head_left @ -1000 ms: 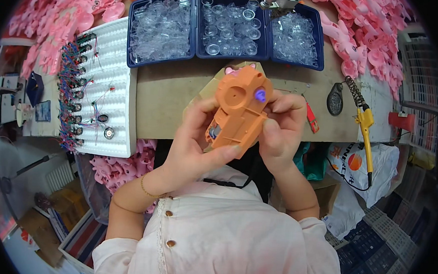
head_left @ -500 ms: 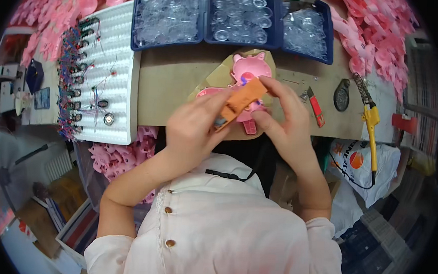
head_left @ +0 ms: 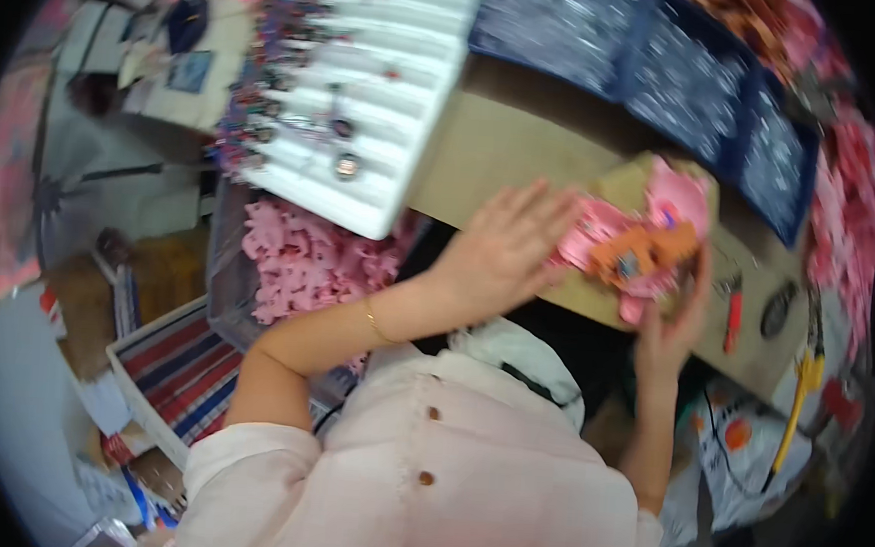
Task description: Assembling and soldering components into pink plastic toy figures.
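Pink and orange, the toy (head_left: pixel 644 248) is held over the cardboard table (head_left: pixel 505 152), between the two hands. The left hand (head_left: pixel 504 246) lies flat with fingers spread, touching the toy's left side. The right hand (head_left: pixel 677 323) is cupped under and around its right edge, gripping it. A white tray (head_left: pixel 367 119) sits well to the left.
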Available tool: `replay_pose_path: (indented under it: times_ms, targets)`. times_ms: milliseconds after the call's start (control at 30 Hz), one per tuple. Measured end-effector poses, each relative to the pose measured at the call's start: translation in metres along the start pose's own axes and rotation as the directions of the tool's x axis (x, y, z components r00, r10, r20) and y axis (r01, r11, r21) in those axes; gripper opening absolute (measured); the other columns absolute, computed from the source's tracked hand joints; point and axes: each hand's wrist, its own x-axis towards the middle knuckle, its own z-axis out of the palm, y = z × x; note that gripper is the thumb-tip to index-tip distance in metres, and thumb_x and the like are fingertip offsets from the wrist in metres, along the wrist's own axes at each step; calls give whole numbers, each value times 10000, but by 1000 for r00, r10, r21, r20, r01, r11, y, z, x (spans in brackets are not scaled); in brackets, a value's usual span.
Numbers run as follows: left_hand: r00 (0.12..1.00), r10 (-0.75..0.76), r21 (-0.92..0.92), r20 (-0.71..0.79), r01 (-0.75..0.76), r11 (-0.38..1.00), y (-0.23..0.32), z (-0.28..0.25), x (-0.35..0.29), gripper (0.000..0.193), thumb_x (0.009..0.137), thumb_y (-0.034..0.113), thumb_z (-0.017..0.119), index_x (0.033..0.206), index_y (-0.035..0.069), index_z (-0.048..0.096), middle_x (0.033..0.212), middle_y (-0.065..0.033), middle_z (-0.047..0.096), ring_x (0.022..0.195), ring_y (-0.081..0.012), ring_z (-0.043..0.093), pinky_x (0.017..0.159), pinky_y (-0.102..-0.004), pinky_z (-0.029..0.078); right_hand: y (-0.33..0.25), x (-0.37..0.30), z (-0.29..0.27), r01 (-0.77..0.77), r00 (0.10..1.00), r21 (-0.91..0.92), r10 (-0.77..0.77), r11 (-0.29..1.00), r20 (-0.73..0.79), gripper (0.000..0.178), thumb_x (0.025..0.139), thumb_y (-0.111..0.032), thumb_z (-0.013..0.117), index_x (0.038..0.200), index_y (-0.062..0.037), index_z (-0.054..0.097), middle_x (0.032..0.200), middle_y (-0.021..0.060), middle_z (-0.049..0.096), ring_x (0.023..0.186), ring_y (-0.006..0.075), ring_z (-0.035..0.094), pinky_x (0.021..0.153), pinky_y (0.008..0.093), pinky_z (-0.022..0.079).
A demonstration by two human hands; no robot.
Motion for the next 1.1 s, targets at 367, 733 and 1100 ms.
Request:
replay_pose_path:
  times_ms: [367, 733, 1100]
  targets:
    - [894, -338, 464, -293, 443, 767, -119, -147, 1, 137, 790, 143, 638, 827, 12, 623, 814, -111, 617, 794, -281, 584, 709, -387, 447, -28, 0, -29, -76, 984, 194, 105, 978, -146, 186, 929, -38, 416, 1006, 42, 566, 981, 113, 587, 875, 164, 550, 840, 287, 427]
    - [467, -860, -585, -205, 646, 490, -123, -161, -8, 386, 882, 191, 530, 1256, 97, 515, 852, 11, 554, 730, -81, 519, 610, -213, 419, -57, 16, -4, 390, 920, -247, -389, 887, 55, 178, 669, -32, 654, 836, -90, 633, 792, 63, 618, 725, 253, 591, 657, 357, 473]
    - [754, -657, -317, -21, 618, 719, -138, -148, 52, 331, 886, 170, 533, 1111, -71, 563, 1083, -219, 590, 940, -275, 576, 803, -339, 469, -55, -5, 63, 485, 875, 146, -479, 862, -77, 88, 823, -154, 580, 810, -70, 561, 719, 53, 545, 701, 244, 545, 630, 379, 405]
